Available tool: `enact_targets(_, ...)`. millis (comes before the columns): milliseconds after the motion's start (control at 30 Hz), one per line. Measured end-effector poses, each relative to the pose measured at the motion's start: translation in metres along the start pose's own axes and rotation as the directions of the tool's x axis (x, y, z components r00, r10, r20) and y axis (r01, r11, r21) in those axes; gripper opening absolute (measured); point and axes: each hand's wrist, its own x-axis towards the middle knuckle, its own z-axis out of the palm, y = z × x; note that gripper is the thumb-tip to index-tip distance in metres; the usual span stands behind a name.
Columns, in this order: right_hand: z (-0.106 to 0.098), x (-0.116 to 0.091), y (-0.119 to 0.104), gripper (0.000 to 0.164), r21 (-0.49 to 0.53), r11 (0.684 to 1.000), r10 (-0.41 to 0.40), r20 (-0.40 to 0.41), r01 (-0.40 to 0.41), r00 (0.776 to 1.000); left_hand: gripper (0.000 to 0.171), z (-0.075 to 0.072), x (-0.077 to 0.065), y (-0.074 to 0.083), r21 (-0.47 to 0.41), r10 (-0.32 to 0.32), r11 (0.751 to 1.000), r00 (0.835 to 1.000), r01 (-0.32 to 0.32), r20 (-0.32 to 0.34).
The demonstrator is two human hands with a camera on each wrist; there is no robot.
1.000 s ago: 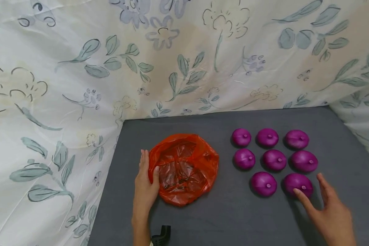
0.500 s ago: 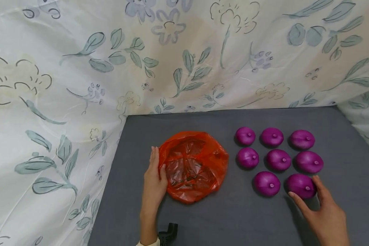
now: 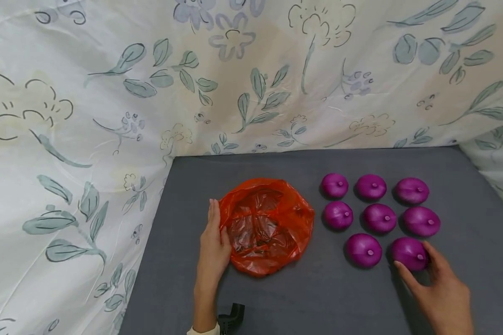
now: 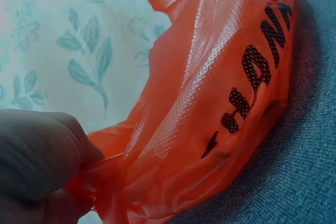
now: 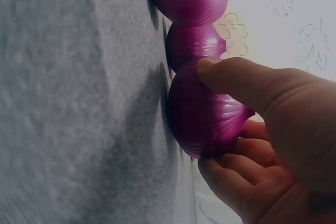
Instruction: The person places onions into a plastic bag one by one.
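An orange-red plastic bag [image 3: 272, 228], its mouth spread wide upward, sits left of the middle of the dark grey table. My left hand [image 3: 214, 253] holds the bag's left rim; in the left wrist view, thumb and fingers [image 4: 68, 150] pinch the film, and black lettering shows on its side. My right hand [image 3: 438, 284] has thumb and fingers around the nearest right purple onion [image 3: 406, 253], which still rests on the table. In the right wrist view, the thumb lies on one side of this onion [image 5: 197, 114], with fingertips at the opposite side.
Several more purple onions stand in rows beyond and beside the held one, including a front-row onion [image 3: 362, 250] just left of it. Floral cloth [image 3: 251, 83] hangs behind and left of the grey table [image 3: 310, 302]. A black wrist mount [image 3: 232, 318] shows beside the left forearm.
My right thumb and fingers have come in around the nearest right onion. The left hand and bag have shifted slightly right, toward the onions. The head view has moved a little.
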Motion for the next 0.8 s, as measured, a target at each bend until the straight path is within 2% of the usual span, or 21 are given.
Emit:
enact_targets(300,-0.009,-0.006,-0.013,0.084,0.037,0.999,-0.004,-0.104,0.008,0.995,0.087,0.002,-0.001,0.0,-0.014,-0.006,1.0,1.0,0.006,-0.006)
enact_targets(533,-0.025,-0.006,-0.043,0.085,0.11,0.993,-0.019,-0.165,0.037,0.986,0.088,0.001,-0.001,-0.001,-0.017,0.019,1.0,1.0,-0.019,-0.024)
enact_targets(667,-0.034,-0.006,-0.065,0.085,0.144,0.985,-0.07,-0.185,0.098,0.98,0.088,0.001,0.0,-0.001,-0.019,0.023,1.0,0.999,-0.023,-0.028)
enact_targets(800,-0.041,-0.006,-0.087,0.088,0.18,0.957,-0.187,-0.209,0.226,0.96,0.088,0.002,-0.001,-0.001,-0.012,0.02,1.0,0.999,-0.02,-0.032)
